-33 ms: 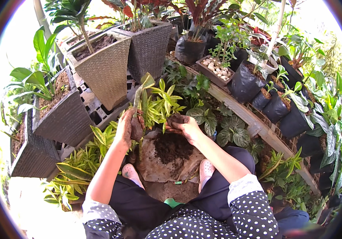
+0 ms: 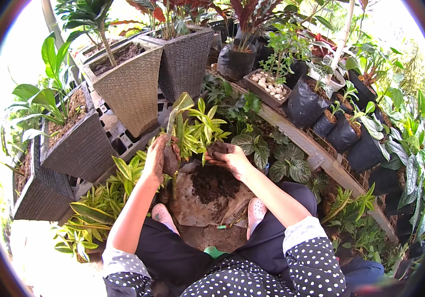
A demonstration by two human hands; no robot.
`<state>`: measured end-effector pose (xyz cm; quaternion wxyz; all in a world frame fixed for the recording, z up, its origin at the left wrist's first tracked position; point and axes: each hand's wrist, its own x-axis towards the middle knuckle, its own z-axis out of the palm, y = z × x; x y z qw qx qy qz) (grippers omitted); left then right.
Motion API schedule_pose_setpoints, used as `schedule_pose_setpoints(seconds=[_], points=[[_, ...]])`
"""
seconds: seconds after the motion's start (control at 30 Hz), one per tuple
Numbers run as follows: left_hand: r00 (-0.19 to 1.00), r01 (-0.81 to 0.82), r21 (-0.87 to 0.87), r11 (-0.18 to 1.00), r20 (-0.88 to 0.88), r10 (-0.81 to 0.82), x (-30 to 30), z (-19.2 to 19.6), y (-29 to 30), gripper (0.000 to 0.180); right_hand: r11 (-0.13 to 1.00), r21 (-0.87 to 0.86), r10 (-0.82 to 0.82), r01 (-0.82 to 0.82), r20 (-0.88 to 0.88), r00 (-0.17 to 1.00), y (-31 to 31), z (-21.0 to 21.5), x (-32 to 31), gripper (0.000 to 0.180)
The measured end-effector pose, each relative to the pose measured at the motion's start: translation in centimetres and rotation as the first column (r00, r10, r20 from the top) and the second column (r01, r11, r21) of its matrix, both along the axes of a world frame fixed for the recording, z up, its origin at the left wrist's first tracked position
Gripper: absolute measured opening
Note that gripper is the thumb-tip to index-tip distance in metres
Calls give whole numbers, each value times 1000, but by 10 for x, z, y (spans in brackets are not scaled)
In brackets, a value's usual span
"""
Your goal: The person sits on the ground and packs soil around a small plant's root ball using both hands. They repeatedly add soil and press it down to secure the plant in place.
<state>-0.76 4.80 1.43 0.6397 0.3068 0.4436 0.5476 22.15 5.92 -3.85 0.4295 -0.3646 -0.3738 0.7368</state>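
Observation:
Soil-covered, my left hand (image 2: pixel 156 157) is closed round the base of a plant cutting (image 2: pixel 183 103) with one broad yellow-green leaf on top. A dark clump of soil (image 2: pixel 171 162) sits at its lower end, against the fingers. My right hand (image 2: pixel 233 159) is closed on a lump of dark soil (image 2: pixel 217 148), level with the left hand and a short way to its right. Below both hands, loose dark soil (image 2: pixel 215 184) lies on a pale flat sheet or slab (image 2: pixel 188 202) between my feet; its material is unclear.
Tall textured planters (image 2: pixel 128 94) stand at the left and back. On the right, black grow bags (image 2: pixel 305 105) and a tray of pale pebbles (image 2: pixel 270 85) line a metal-edged rack (image 2: pixel 316 153). Variegated leafy plants (image 2: pixel 101 203) grow low at the left, beside my arm.

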Motion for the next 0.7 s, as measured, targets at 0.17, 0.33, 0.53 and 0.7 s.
schedule_pose_setpoints(seconds=[0.17, 0.33, 0.53, 0.7], points=[[999, 33, -58, 998, -37, -35, 7, 1, -2, 23, 991, -128, 22, -38, -125, 992, 7, -3, 2, 29], [997, 56, -62, 996, -50, -60, 9, -2, -3, 23, 999, -27, 26, -28, -62, 998, 3, -4, 1, 28], [998, 52, -71, 996, -39, -55, 10, -1, -4, 23, 999, -17, -33, 35, 86, 996, -3, 5, 0, 28], [998, 49, -84, 995, -35, -52, 10, 0, -3, 23, 996, -71, -51, 47, -61, 997, 1, 0, 1, 36]])
